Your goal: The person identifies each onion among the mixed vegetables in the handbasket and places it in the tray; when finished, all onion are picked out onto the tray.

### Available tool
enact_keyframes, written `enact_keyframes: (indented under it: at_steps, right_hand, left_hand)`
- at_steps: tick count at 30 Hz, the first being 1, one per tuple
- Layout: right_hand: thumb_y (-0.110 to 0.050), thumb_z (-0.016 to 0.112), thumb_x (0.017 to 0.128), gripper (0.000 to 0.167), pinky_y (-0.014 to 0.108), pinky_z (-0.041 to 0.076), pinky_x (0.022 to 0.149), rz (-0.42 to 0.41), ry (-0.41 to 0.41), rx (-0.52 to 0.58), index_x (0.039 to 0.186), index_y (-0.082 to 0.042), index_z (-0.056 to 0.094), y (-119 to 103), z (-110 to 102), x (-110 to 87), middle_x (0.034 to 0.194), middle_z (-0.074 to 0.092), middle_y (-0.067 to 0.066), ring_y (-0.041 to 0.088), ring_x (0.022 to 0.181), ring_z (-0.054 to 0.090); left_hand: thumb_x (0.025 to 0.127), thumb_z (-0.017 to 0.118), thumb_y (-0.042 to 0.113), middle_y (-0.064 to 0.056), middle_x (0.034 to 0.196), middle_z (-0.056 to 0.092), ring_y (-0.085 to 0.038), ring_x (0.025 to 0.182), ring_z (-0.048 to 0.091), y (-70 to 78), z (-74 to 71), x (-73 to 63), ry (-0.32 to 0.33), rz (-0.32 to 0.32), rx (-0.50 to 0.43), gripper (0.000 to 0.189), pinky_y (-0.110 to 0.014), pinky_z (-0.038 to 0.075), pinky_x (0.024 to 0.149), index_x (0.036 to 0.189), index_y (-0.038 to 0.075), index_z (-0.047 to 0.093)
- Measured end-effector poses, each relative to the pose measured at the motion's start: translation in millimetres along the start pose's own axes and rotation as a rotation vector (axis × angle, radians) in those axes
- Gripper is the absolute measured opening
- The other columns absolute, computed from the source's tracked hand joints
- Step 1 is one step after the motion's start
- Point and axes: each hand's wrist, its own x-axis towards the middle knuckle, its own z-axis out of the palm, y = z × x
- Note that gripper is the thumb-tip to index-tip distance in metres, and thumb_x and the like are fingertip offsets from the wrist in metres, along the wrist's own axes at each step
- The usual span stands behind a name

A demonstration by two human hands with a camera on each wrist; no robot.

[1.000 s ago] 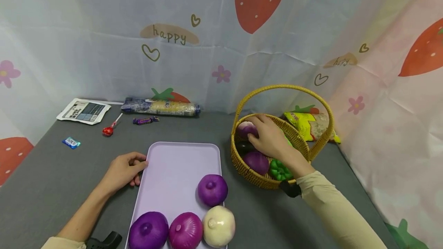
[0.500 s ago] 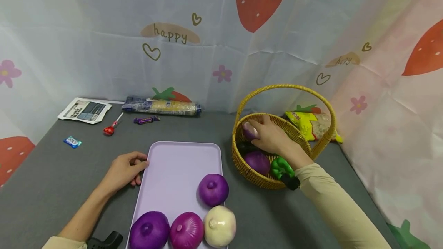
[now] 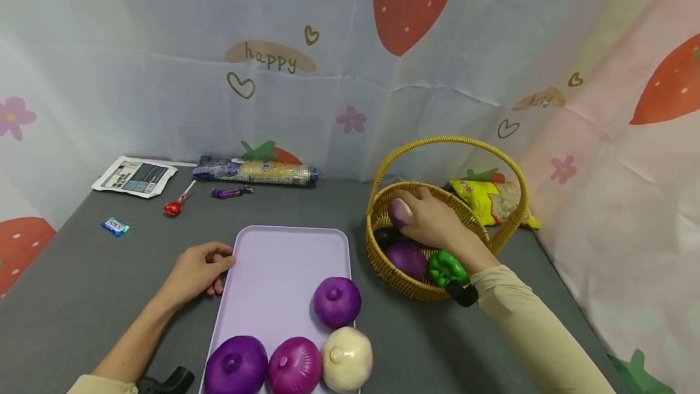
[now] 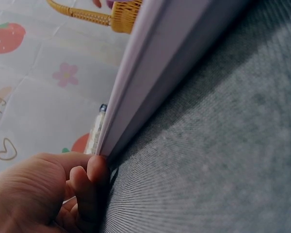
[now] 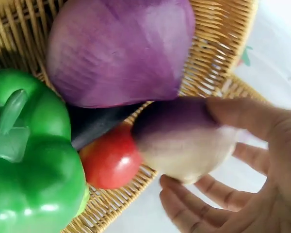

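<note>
My right hand [image 3: 434, 221] reaches into the yellow wicker basket [image 3: 395, 283] and grips a purple-and-white turnip [image 5: 184, 141], thumb on one side and fingers on the other. Around it in the basket are a large purple vegetable [image 5: 121, 53], a green bell pepper [image 5: 31, 160], a dark eggplant [image 5: 97, 121] and a red, tomato-like thing [image 5: 111, 158]. At the lilac tray's [image 3: 284, 260] left edge, my left hand [image 3: 197, 272] pinches the rim between thumb and finger. A magenta onion [image 3: 295, 365], a whitish onion [image 3: 347, 359] and two purple round vegetables [image 3: 336, 301] sit on the tray.
A yellow snack bag [image 3: 483, 199] lies behind the basket, whose tall handle [image 3: 448, 140] arches overhead. Along the back left are a long wrapped packet [image 3: 257, 171], a white pouch [image 3: 135, 176], a lollipop [image 3: 172, 207], a purple-wrapped candy [image 3: 232, 192] and a blue sachet [image 3: 115, 226].
My right hand has closed on the turnip and shifted it slightly right and toward me inside the basket, tilting its white end into view. The left hand and tray stay put.
</note>
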Motion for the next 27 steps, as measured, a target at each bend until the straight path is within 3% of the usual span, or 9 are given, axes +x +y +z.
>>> enact_keyframes:
  at_steps: [4, 6, 9, 13, 16, 22, 27]
  right_hand:
    - [-0.026, 0.068, 0.084, 0.065, 0.041, 0.050, 0.066, -0.021, 0.073, 0.078, 0.145, -0.018, 0.046, 0.1, -7.2, -12.4, 0.135, 0.047, 0.026, 0.028, 0.078, 0.060]
    - [-0.028, 0.069, 0.083, 0.064, 0.043, 0.053, 0.072, -0.048, 0.118, 0.124, 0.143, -0.019, 0.047, -4.4, -11.4, -19.2, 0.135, 0.048, 0.021, 0.029, 0.088, 0.060]
    - [-0.029, 0.072, 0.082, 0.065, 0.046, 0.056, 0.082, -0.127, 0.172, 0.173, 0.141, -0.018, 0.048, -17.4, -15.5, -27.8, 0.137, 0.052, 0.014, 0.030, 0.103, 0.062]
    - [-0.033, 0.077, 0.081, 0.065, 0.040, 0.056, 0.087, -0.248, 0.188, 0.186, 0.137, -0.014, 0.048, -45.4, -10.7, -35.5, 0.131, 0.059, 0.008, 0.024, 0.107, 0.062]
    - [-0.037, 0.077, 0.082, 0.065, 0.036, 0.054, 0.091, -0.345, 0.175, 0.162, 0.135, -0.014, 0.050, -70.6, -0.3, -38.9, 0.127, 0.061, 0.005, 0.019, 0.108, 0.061]
    - [-0.033, 0.076, 0.083, 0.057, 0.032, 0.053, 0.092, -0.628, 0.184, 0.040, 0.134, -0.016, 0.056, -113.0, 24.6, -38.3, 0.125, 0.059, 0.006, 0.019, 0.114, 0.059]
    - [-0.024, 0.073, 0.082, 0.054, 0.030, 0.049, 0.101, -0.723, 0.135, -0.045, 0.132, -0.017, 0.055, -137.6, 40.0, -34.7, 0.129, 0.058, 0.003, 0.018, 0.118, 0.058]
  left_hand:
    - [0.095, 0.062, 0.018, -0.006, 0.066, 0.061, -0.013, 0.045, 0.057, 0.9, 0.5, 0.8, -0.003, 0.007, -0.004, 0.031, -0.030, 0.050, 0.044, 0.116, -0.005, 0.062]
    - [0.095, 0.062, 0.017, -0.006, 0.066, 0.061, -0.013, 0.045, 0.057, 1.2, 0.3, 1.2, -0.004, 0.009, -0.006, 0.030, -0.030, 0.050, 0.044, 0.116, -0.005, 0.062]
    - [0.095, 0.062, 0.017, -0.006, 0.067, 0.061, -0.012, 0.045, 0.058, 0.7, 0.0, 1.3, -0.005, 0.008, -0.007, 0.031, -0.030, 0.050, 0.044, 0.116, -0.005, 0.061]
    - [0.095, 0.062, 0.018, -0.006, 0.066, 0.061, -0.012, 0.045, 0.058, -2.0, 0.4, 0.1, -0.004, 0.007, -0.010, 0.031, -0.030, 0.051, 0.044, 0.116, -0.005, 0.061]
    - [0.095, 0.062, 0.019, -0.007, 0.066, 0.061, -0.013, 0.046, 0.058, -3.0, -0.1, 0.1, -0.005, 0.008, -0.012, 0.031, -0.030, 0.051, 0.044, 0.116, -0.004, 0.061]
    - [0.095, 0.062, 0.019, -0.006, 0.066, 0.061, -0.012, 0.045, 0.058, -2.0, 0.9, -0.7, -0.005, 0.001, -0.013, 0.032, -0.029, 0.051, 0.044, 0.116, -0.004, 0.061]
    - [0.095, 0.062, 0.019, -0.006, 0.067, 0.062, -0.012, 0.045, 0.057, 1.5, 0.5, -0.4, -0.005, 0.000, -0.007, 0.032, -0.029, 0.051, 0.044, 0.117, -0.005, 0.061]
